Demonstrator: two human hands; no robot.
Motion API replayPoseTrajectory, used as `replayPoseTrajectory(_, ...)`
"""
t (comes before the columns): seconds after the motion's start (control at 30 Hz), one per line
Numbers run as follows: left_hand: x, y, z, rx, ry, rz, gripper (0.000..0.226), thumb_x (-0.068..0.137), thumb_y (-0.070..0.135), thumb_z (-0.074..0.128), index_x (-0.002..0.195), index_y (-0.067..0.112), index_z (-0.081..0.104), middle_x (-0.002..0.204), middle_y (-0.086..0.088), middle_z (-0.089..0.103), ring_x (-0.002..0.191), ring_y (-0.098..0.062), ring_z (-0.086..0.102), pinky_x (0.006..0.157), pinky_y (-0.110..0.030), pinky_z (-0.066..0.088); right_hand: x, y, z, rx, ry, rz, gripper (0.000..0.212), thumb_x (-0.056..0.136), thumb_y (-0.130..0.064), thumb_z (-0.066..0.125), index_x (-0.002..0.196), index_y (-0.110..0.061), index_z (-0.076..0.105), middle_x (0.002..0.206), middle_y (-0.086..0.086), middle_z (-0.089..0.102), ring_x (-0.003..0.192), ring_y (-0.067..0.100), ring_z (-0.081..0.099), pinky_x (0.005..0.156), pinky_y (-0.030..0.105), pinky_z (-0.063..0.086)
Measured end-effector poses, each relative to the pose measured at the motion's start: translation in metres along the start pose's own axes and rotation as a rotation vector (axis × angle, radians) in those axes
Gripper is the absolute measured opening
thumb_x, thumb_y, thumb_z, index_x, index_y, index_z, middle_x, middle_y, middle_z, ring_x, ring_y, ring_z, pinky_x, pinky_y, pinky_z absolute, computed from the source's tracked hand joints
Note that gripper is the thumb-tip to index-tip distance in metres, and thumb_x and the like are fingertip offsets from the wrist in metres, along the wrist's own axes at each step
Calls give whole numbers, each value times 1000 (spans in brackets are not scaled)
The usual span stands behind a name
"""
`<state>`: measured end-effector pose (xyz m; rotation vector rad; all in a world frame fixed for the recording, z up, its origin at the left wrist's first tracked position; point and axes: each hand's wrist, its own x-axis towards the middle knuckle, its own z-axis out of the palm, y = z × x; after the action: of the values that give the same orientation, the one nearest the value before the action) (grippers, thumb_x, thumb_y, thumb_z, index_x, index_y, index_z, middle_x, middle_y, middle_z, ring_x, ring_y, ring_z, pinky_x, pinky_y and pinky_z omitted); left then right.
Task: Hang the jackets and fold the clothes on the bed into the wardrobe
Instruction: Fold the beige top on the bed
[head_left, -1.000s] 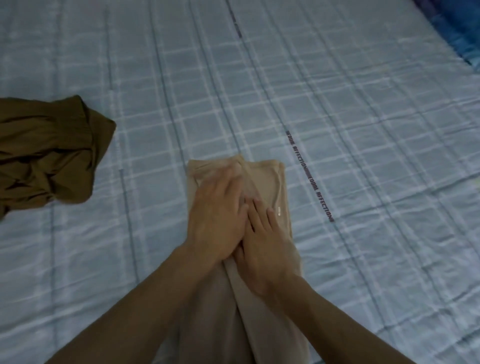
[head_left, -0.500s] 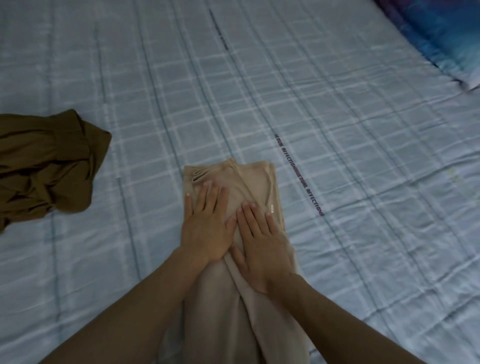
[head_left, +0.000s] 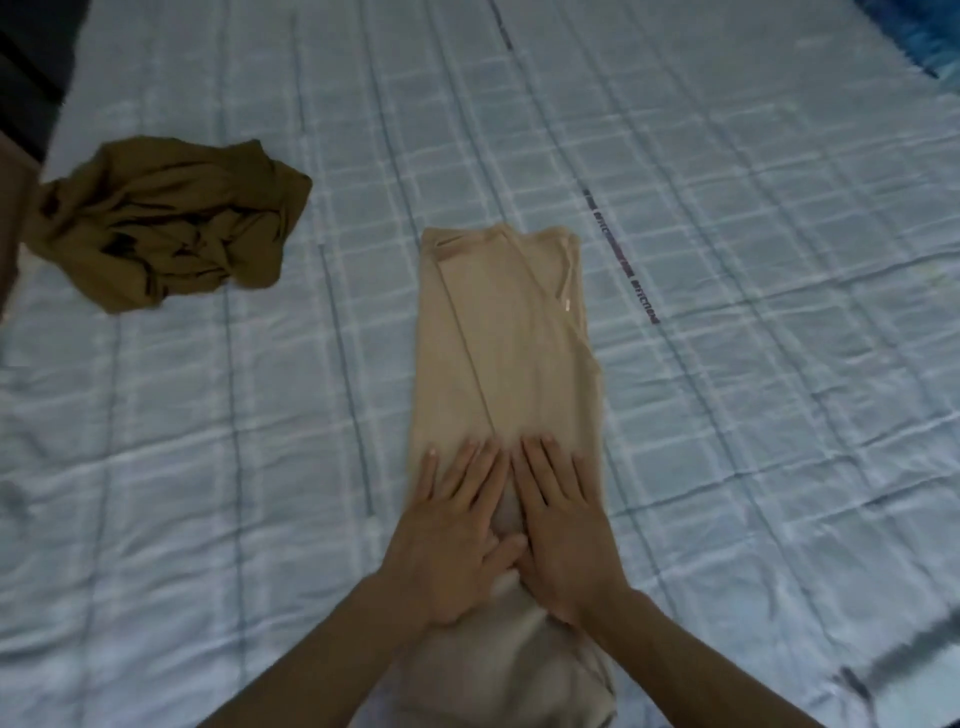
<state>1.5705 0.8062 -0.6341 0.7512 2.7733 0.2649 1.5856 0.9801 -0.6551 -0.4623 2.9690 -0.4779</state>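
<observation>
The left hand (head_left: 452, 530) and right hand (head_left: 563, 530) are lying flat on the near part of the beige garment (head_left: 498, 338), likely smoothing its long fold. Each grip is spread, fingers straight, pressing cloth and pinching nothing. The garment is stretching away along the bed (head_left: 753, 389); farther left, a crumpled brown garment (head_left: 166, 223) is waiting.

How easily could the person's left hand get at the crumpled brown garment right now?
Probably yes. The left hand lies flat on the beige garment, holding nothing, and only bare bedspread separates it from the brown garment.
</observation>
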Motion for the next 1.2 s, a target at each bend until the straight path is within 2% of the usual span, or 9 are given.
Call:
replayPoseTrajectory(0.27,-103,39,27,-15,-14,-24,80,96,68,33,157,18,24,166,-4,13,153,-21,4,117,-52,14,-95,-19,4,27,-9,-50,70,99,-49,38,155,-10,21,164,10,10,152,26,4,118,49,15)
replayPoseTrajectory(0.4,-140,42,25,-149,-22,51,104,79,85,47,158,23,19,167,0,6,153,-17,-2,119,-47,9,-135,-18,-1,63,-99,-203,93,88,-71,46,155,-10,23,163,14,10,152,32,2,118,53,17)
replayPoseTrajectory(0.5,-158,33,16,-162,-158,117,121,66,88,59,158,33,4,166,8,-11,152,-13,-14,123,-39,-3,-143,-12,-12,53,-227,-274,114,73,-86,50,158,-21,9,164,13,-5,151,29,-12,122,49,2)
replayPoseTrajectory(0.6,-167,28,13,-104,-196,115,114,69,69,63,157,37,-2,164,11,-16,150,-9,-18,122,-35,-8,-143,-12,-15,32,-198,-283,101,78,-71,57,157,-28,13,164,15,0,151,30,-7,121,46,3)
replayPoseTrajectory(0.7,-169,32,14,-132,-69,77,96,70,53,60,155,30,24,164,3,19,150,-14,17,119,-36,23,-142,-17,-12,58,-69,-232,71,87,-43,55,151,-20,35,157,17,31,148,34,21,117,48,28)
replayPoseTrajectory(0.83,-162,41,18,-146,140,57,77,46,20,84,120,18,64,126,-3,63,113,-22,59,84,-30,55,-134,-20,-11,70,76,-186,62,75,-10,69,136,-8,56,139,9,57,132,28,50,104,40,47)
replayPoseTrajectory(0.93,-152,46,1,-235,266,-50,65,44,7,65,107,24,60,98,1,67,81,-23,66,60,-28,55,-126,-21,-24,187,63,-112,67,55,2,74,121,-11,67,121,6,68,109,28,66,84,38,59)
replayPoseTrajectory(1.03,-135,40,-29,-309,381,-116,58,57,6,65,112,25,55,100,0,67,78,-21,65,63,-32,56,-104,-23,-51,395,92,54,46,71,-12,49,112,-15,69,100,3,71,85,22,68,70,33,56)
replayPoseTrajectory(1.2,-73,22,-80,-481,528,-206,54,74,-2,74,123,18,59,103,10,63,80,-1,55,74,-18,49,-41,-10,-93,499,182,178,34,73,7,56,93,-16,71,74,-6,68,68,7,63,59,16,47)
